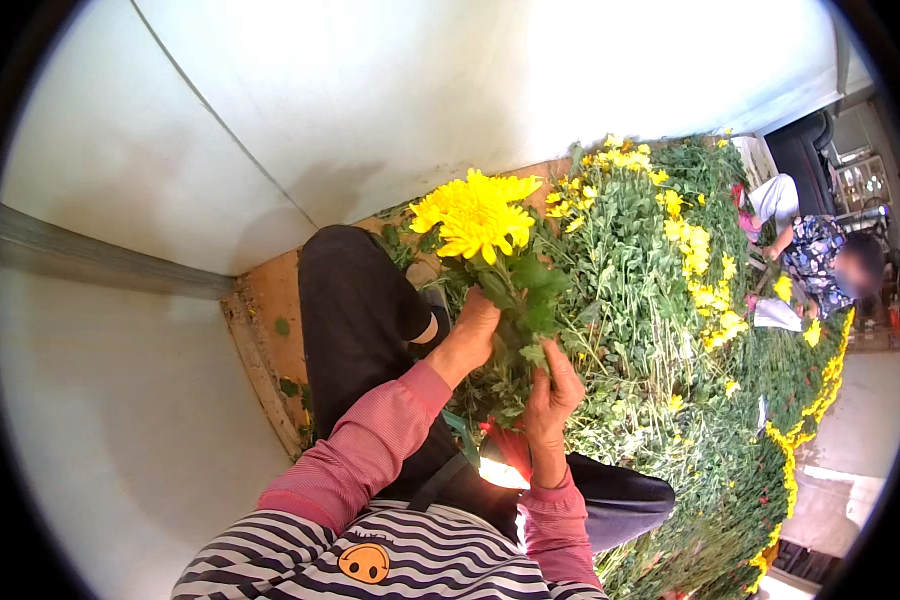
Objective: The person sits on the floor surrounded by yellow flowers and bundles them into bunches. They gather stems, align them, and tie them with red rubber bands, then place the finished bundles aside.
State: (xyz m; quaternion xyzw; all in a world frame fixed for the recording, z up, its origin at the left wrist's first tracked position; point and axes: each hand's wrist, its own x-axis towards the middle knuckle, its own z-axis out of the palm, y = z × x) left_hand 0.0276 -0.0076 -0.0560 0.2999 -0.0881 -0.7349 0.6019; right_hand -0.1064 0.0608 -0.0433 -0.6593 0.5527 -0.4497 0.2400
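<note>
My left hand [474, 330] grips a small bunch of yellow chrysanthemums [480, 217] by the stems, just under the flower heads. The big blooms point up and away from me, above green leaves. My right hand [555, 390] is lower and to the right, thumb and fingertips together at a leaf [536, 354] of the bunch. Leafy stems hang between my hands, above my lap. A red thing [510, 446] and a green strap [461, 435] lie beneath, partly hidden by my right forearm.
A large heap of cut chrysanthemum stems [630, 315] spreads to my right, with rows of yellow blooms [694, 255]. A pale wall [345, 97] stands ahead and left, by an orange-brown floor [270, 300]. At the far right another person [817, 255] sits among the flowers. My knees flank my hands.
</note>
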